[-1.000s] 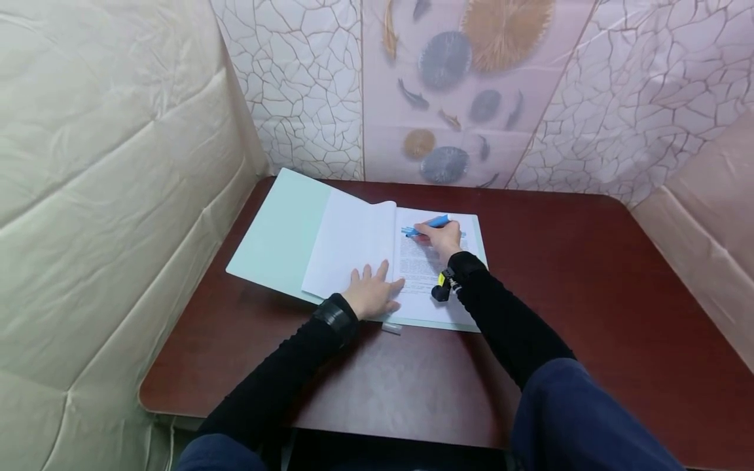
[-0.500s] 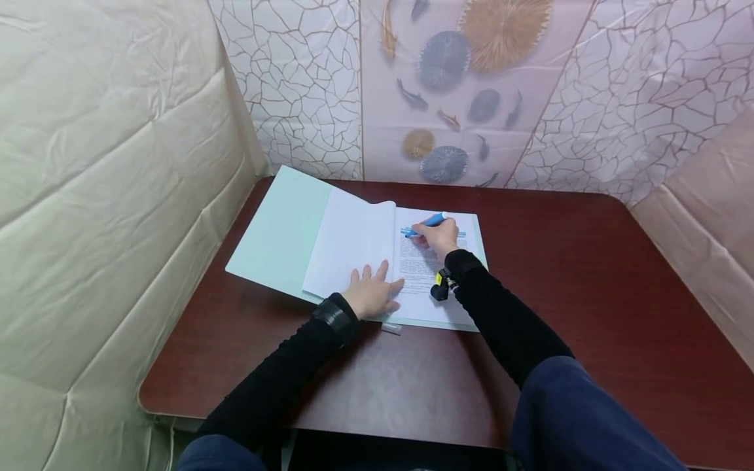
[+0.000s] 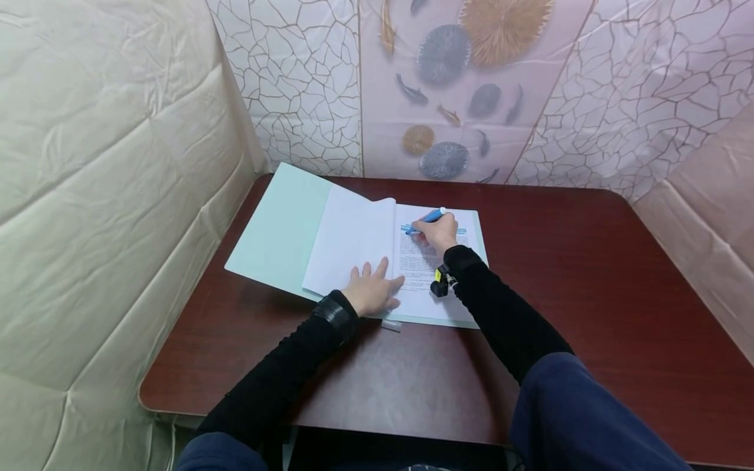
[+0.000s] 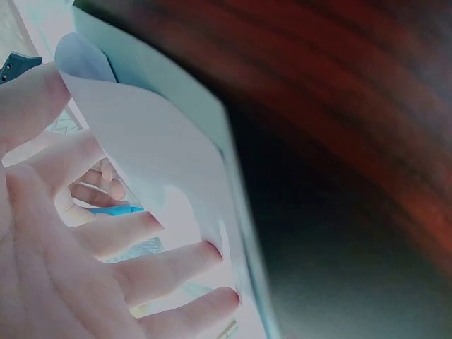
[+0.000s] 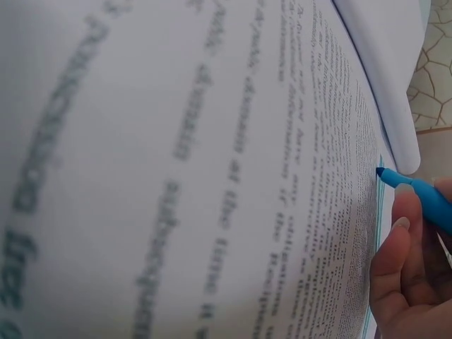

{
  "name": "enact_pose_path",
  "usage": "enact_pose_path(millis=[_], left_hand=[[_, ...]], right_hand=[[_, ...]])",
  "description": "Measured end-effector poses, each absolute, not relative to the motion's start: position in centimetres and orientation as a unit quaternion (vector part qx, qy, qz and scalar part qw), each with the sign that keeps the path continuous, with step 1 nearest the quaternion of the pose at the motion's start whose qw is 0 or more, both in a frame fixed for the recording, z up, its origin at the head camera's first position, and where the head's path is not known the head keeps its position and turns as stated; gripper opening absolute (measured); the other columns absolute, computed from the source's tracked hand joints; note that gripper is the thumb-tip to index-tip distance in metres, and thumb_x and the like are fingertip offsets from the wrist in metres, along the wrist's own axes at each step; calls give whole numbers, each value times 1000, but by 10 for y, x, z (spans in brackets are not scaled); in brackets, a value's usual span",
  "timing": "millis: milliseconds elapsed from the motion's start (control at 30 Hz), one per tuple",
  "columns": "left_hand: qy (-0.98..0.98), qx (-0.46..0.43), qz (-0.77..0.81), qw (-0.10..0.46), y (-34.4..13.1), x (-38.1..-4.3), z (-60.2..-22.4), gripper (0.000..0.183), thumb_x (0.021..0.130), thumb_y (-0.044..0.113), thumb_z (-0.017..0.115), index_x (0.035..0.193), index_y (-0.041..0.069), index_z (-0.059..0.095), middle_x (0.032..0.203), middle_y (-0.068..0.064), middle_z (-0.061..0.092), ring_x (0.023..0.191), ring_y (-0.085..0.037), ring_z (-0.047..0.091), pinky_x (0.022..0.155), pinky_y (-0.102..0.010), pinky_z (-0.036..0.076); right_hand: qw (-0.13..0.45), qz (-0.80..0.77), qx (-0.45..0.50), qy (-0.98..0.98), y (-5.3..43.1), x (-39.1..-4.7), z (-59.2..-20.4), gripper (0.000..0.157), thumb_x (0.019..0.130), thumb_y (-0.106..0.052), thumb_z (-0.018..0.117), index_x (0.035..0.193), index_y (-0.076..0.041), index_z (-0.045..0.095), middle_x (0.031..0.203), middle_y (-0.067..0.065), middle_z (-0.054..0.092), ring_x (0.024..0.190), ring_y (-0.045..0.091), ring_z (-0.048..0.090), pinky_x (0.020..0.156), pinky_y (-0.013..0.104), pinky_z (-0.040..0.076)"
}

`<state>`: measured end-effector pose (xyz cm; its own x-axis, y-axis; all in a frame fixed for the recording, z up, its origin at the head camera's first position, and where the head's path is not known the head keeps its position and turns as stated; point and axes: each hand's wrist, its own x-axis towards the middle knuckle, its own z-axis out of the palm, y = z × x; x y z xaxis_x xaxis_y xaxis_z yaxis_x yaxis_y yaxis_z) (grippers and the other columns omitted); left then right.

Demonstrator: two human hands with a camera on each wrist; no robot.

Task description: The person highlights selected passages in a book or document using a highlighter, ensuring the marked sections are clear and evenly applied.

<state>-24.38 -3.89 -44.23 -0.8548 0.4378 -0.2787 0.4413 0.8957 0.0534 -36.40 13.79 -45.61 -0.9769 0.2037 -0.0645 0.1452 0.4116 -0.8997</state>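
Note:
A pale green folder (image 3: 265,242) lies spread open on the table, with white pages inside. Printed lines fill the right-hand page (image 3: 421,258), and blue marker strokes cross its top rows. My right hand (image 3: 438,232) pinches a blue highlighter (image 3: 434,214), its tip at the left end of the marked rows. In the right wrist view the dark tip of the highlighter (image 5: 424,198) meets the page beside blue lines. My left hand (image 3: 371,293) rests with spread fingers across the lower fold, over the turned blank sheet (image 3: 350,242); the left wrist view shows those fingers (image 4: 169,272) on the paper.
A small clear piece (image 3: 391,325), perhaps plastic, sticks out below the folder's front edge. The dark red table (image 3: 589,294) extends to the right. Quilted cream padding (image 3: 106,196) stands along the left, and a patterned wall covering (image 3: 306,85) rises behind.
The right hand and highlighter have shifted slightly left, and blue marking on the top rows looks fuller. The left hand stays in place. The whole view has tilted a little.

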Motion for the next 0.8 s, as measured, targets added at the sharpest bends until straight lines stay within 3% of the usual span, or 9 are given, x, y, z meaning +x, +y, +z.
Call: enact_pose_path(millis=[200, 667, 800], left_hand=[[963, 229, 2, 145, -40, -243, -439, 56, 97, 48, 50, 150, 33, 35, 162, -15, 16, 142, -46, 27, 114, -61, 23], [962, 231, 12, 143, -41, -243, -440, 56, 97, 46, 50, 149, 32, 36, 162, -15, 17, 142, -46, 27, 114, -61, 22], [962, 232, 12, 145, -41, -243, -439, 56, 97, 47, 50, 150, 32, 35, 162, -15, 16, 142, -46, 26, 114, -62, 22]], right_hand=[[26, 534, -107, -838, 139, -363, -454, 21, 87, -26, 71, 95, -7, 66, 92, 20, 71, 75, 26, 70, 68, 30, 52], [21, 532, -115, -839, 143, -365, -455, 18, 86, -26, 71, 91, -10, 64, 83, 9, 67, 70, 21, 67, 70, 29, 50], [24, 525, -113, -843, 145, -365, -456, 19, 86, -27, 71, 92, -10, 64, 82, 12, 69, 68, 21, 67, 67, 27, 49]])
